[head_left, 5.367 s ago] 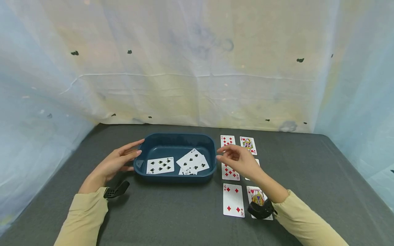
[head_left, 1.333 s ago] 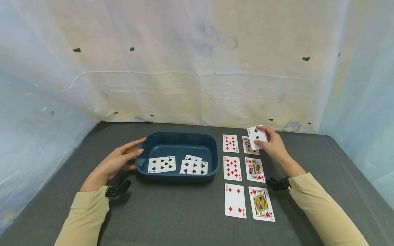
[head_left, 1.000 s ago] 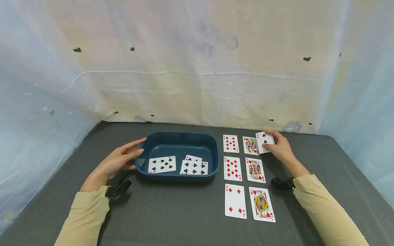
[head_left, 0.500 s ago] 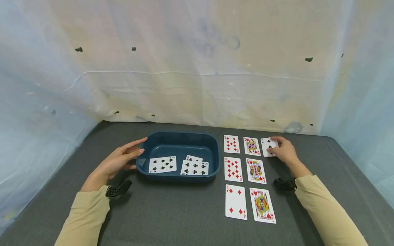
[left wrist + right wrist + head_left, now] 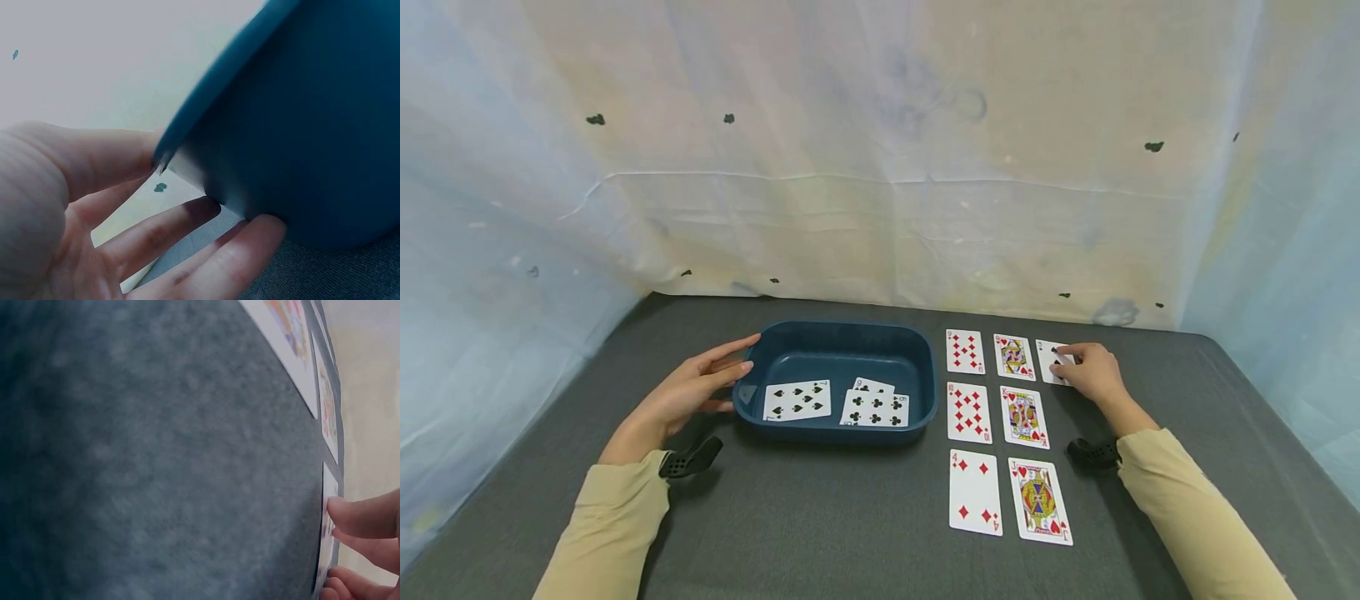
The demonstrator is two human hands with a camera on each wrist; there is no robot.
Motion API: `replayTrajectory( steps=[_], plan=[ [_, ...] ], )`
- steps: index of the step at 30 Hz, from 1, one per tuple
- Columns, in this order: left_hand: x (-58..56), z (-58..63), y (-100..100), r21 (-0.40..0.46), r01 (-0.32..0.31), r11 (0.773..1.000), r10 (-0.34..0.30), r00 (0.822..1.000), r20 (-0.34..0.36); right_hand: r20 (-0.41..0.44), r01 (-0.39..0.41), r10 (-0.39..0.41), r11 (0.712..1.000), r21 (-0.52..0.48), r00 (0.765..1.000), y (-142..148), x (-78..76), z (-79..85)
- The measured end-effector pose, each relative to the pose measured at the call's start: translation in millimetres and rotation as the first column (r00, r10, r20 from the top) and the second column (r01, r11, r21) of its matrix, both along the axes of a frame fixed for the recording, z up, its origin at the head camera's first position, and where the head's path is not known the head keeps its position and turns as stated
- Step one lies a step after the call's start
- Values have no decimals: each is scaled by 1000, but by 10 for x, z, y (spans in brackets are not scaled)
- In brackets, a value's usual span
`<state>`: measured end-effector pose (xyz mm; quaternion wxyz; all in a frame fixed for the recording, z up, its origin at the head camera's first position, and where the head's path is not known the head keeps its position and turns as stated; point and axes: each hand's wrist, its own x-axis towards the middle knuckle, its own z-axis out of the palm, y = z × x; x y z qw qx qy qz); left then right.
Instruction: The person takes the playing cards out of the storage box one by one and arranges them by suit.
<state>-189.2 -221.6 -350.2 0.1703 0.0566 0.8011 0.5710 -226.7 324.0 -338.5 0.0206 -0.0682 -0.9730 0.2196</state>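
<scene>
Head view: right grip (image 5: 1093,373) is touching a spades card (image 5: 1046,358) near the bench's (image 5: 820,517) far edge; whether it is pinching, I cannot tell.
The four of diamonds (image 5: 976,492) and jack of hearts (image 5: 1040,500) are showing "4" and "J"; the left grip (image 5: 683,393) is resting unclenched against the blue tray (image 5: 835,435), and a gap is separating tray from those cards.

Bench (image 5: 820,517): dark grey, cloth-like top. Directly on it: one blue tray (image 5: 835,434); rightward, face-up cards: far row, diamonds card (image 5: 965,351), queen (image 5: 1014,357), spades card (image 5: 1047,360); middle, ten of diamonds (image 5: 968,412), king (image 5: 1024,417); near, four of diamonds (image 5: 975,492), jack of hearts (image 5: 1041,501).
</scene>
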Motion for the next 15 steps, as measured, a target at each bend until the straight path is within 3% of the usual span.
replayTrajectory(
  steps=[7,15],
  plan=[
    [-3,7,10,-3,-2,1000,2,1000,3,-52,5,-6,1000,-24,999,-90,25,23],
    [2,15,4,-4,-2,1000,2,1000,-3,-191,-54,23,986,-160,981,-441,51,113]
  ],
)
